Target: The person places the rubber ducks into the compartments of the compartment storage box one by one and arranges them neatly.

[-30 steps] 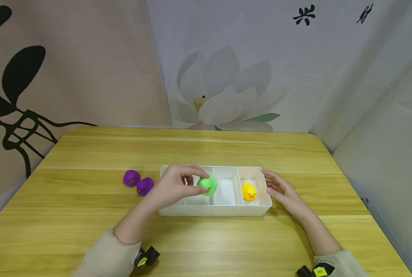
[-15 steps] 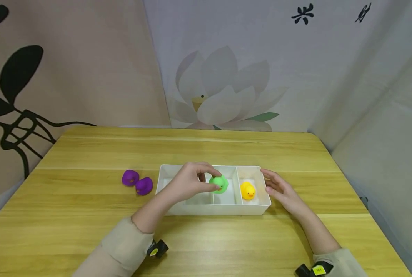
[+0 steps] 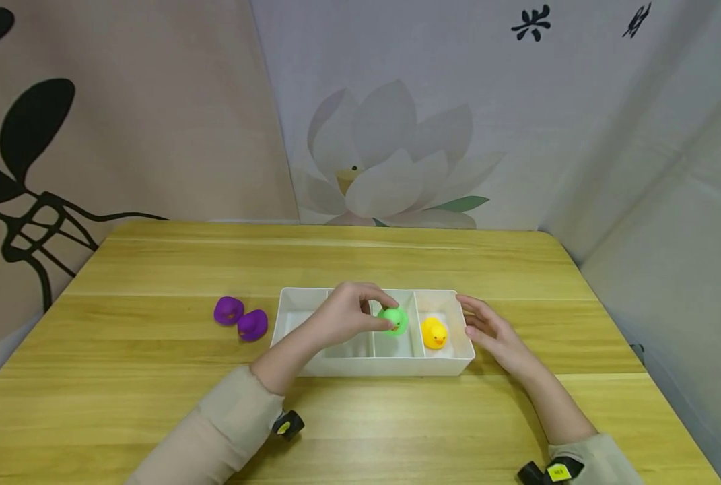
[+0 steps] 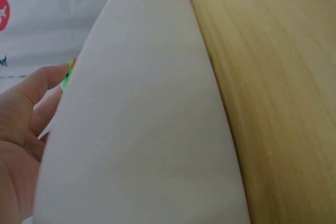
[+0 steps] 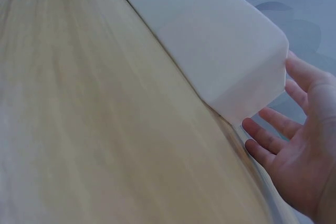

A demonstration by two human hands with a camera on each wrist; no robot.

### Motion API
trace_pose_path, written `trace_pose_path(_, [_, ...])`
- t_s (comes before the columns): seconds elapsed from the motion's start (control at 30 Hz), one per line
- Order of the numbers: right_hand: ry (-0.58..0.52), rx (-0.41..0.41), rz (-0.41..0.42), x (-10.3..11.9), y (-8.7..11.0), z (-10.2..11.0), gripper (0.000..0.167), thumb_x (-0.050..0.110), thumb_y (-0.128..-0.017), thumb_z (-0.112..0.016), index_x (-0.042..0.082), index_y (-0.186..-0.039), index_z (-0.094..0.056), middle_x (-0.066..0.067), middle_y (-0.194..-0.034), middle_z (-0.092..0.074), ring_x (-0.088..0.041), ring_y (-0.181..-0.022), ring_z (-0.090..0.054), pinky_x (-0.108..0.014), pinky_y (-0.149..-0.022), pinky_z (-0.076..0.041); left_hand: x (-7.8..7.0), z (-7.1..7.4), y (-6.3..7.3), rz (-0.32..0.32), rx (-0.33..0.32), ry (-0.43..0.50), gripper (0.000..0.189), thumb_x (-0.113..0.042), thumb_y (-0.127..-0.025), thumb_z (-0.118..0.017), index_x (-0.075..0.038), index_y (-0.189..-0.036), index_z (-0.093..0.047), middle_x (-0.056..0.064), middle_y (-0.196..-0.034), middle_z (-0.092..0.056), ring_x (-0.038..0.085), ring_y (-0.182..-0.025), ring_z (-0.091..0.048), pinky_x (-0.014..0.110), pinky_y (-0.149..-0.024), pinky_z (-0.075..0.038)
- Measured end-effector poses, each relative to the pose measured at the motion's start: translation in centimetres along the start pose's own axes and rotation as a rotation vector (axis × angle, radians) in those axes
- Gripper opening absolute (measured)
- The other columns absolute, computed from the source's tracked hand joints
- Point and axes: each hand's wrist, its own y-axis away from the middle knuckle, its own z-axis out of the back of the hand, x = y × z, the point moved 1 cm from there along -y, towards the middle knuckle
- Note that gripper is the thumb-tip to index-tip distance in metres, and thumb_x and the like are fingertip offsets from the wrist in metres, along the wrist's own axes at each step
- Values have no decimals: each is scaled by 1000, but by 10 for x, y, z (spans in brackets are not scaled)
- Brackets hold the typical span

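Note:
My left hand (image 3: 348, 316) pinches a green rubber duck (image 3: 398, 321) between thumb and fingertips. It holds the duck over the white divided box (image 3: 384, 367), at the compartment just left of the rightmost one. In the left wrist view, the box wall (image 4: 136, 103) hides most of the duck. A yellow rubber duck (image 3: 435, 333) sits in the rightmost compartment. At the box's right end is my right hand (image 3: 495, 333), with fingers relaxed. The right wrist view shows its thumb at the box's edge (image 5: 286, 59) and the other fingers close by the end wall.
Two purple rubber ducks (image 3: 253, 326) lie side by side on the wooden table (image 3: 154, 377), left of the box. Thin dividers split the box into several compartments. Behind the table hangs a pale cloth backdrop (image 3: 215, 121) with plant prints.
My left hand has moved right along the box with the green duck, from around a divider to the compartment beside the yellow duck. The right hand stays at the box's end.

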Motion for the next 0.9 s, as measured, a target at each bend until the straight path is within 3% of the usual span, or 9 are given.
trace_pose_path(0.2, [7,-4,-10,1,0,-1,51,6,-99,-50,1,-146,-31,-24,-146,-33,-29,-126,-44,-21,-93,-42,6,-5,-7,19,43,5,25,-11,-75,-82,-10,-100,-75,-5,-95,-68,13,-57,-44,23,-52,-39])
trace_pose_path(0.4, [7,-3,-12,2,0,-1,51,7,-99,-50,1,-147,-31,-23,-146,-33,-32,-126,-43,-22,-94,-42,8,-7,-10,67,71,-5,23,-11,-74,-83,-11,-97,-76,-6,-94,-68,17,-69,-50,25,-57,-41])
trace_pose_path(0.63, [12,0,-5,2,-1,-1,51,6,-99,-50,2,-147,-31,-23,-147,-32,-39,-127,-40,-21,-94,-41,13,-11,-10,123,90,-87,24,-12,-74,-84,-11,-97,-76,-6,-96,-68,18,-94,-57,31,-77,-45])
trace_pose_path(0.9, [5,2,-13,1,0,0,51,7,-99,-50,3,-147,-31,-22,-147,-32,-39,-127,-40,-22,-94,-42,13,-15,-11,158,83,-114,25,-11,-74,-83,-12,-97,-76,-5,-98,-67,19,-92,-56,32,-77,-45])
